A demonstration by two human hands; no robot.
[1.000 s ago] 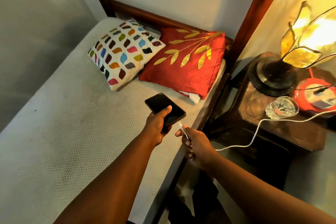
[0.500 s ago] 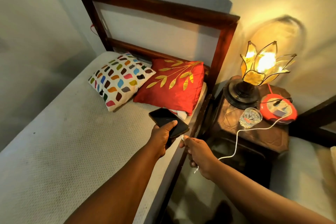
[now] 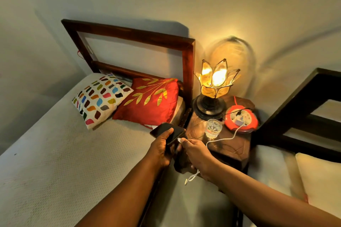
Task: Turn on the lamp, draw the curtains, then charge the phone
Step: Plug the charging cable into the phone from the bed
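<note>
A black phone (image 3: 163, 129) is held in my left hand (image 3: 162, 148) over the bed's right edge. My right hand (image 3: 195, 151) pinches the white plug of a white charging cable (image 3: 227, 138) against the phone's near end. The cable runs up to a round red extension socket (image 3: 241, 120) on the wooden nightstand (image 3: 228, 148); a loose loop hangs below my right wrist. The flower-shaped lamp (image 3: 215, 83) on the nightstand is lit. No curtains are in view.
A cut-glass tumbler (image 3: 213, 127) stands on the nightstand between lamp and cable. Two cushions, one multicoloured (image 3: 100, 98) and one red (image 3: 149, 104), lean on the bed's dark headboard (image 3: 188, 64). A second bed (image 3: 317, 175) lies to the right.
The view has lifted and pulled back, showing the wall and the whole lamp. My hands have shifted right toward the nightstand, and the plug now touches the phone's end.
</note>
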